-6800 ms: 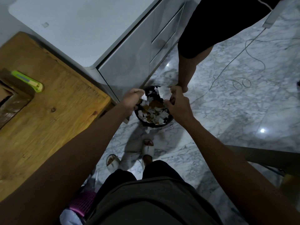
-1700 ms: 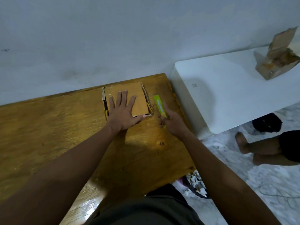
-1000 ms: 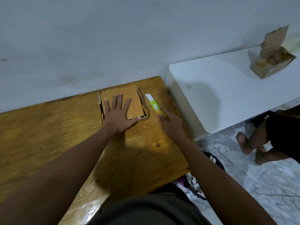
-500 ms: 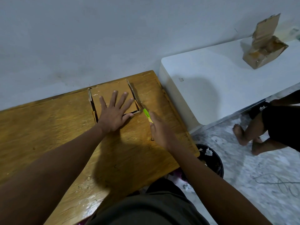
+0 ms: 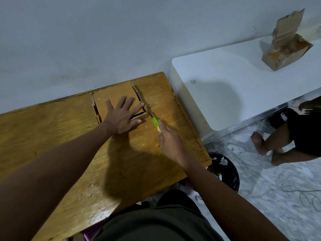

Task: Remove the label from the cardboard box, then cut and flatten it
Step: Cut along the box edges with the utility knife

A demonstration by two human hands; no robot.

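While the person's dark-clothed lap fills the bottom edge, both forearms reach up over the wooden table (image 5: 69, 153). Right hand (image 5: 171, 143) is curled round a green-and-yellow utility knife (image 5: 155, 124), fingers wrapped on the handle, tip pointing at the near right corner of the cardboard box (image 5: 114, 96). Whether the blade actually touches the cardboard, cannot tell. Left hand (image 5: 122, 116) lies flat, fingers spread and straight, pressing down on top of the box, thumb toward the knife side. Box sits on the table's far right part, close to the wall (image 5: 104, 32), side flaps sticking up a little at left and right edges; a dark gap shows at the near right corner under the fingers. Right of the table, below its edge, a black bin (image 5: 227, 171) with white paper scraps stands on the marble floor (image 5: 278, 197). Past that, a white cabinet top (image 5: 234, 87) beside the table. Second cardboard box (image 5: 286, 49), torn, flap upright, sits far right on it. Another person's bare legs (image 5: 278, 145) are at the right edge.
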